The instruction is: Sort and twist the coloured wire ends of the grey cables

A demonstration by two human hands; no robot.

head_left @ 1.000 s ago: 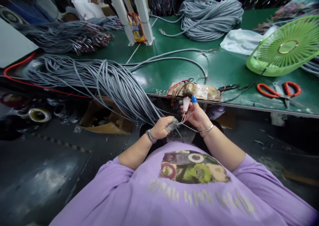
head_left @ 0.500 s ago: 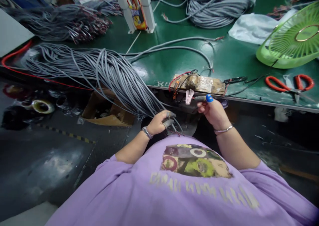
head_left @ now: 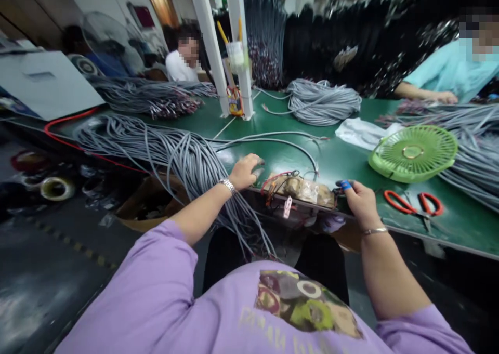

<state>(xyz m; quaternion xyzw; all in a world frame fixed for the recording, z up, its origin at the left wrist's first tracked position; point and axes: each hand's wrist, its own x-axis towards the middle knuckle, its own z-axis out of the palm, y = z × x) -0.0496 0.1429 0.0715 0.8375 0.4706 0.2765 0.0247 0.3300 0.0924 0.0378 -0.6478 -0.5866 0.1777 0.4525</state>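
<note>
My left hand is over the table's front edge, its fingers apart and grey coverings on the fingertips. Beside it, a long bundle of grey cables droops over the edge toward my lap. My right hand, with a blue covering on one digit, is pinched at the right end of a taped wooden block. Whatever lies between those fingers is too small and dark to make out. Red and black wires run along the block, and a pale pink clip hangs at its front.
Orange-handled scissors and a green fan stand to the right on the green table. Coiled grey cable lies behind a white plastic bag. A white post rises mid-table. Two people sit across.
The view has tilted up. My left hand has let go of the cable ends and moved up to the table edge. My right hand has moved from the pink clip to the block's right end.
</note>
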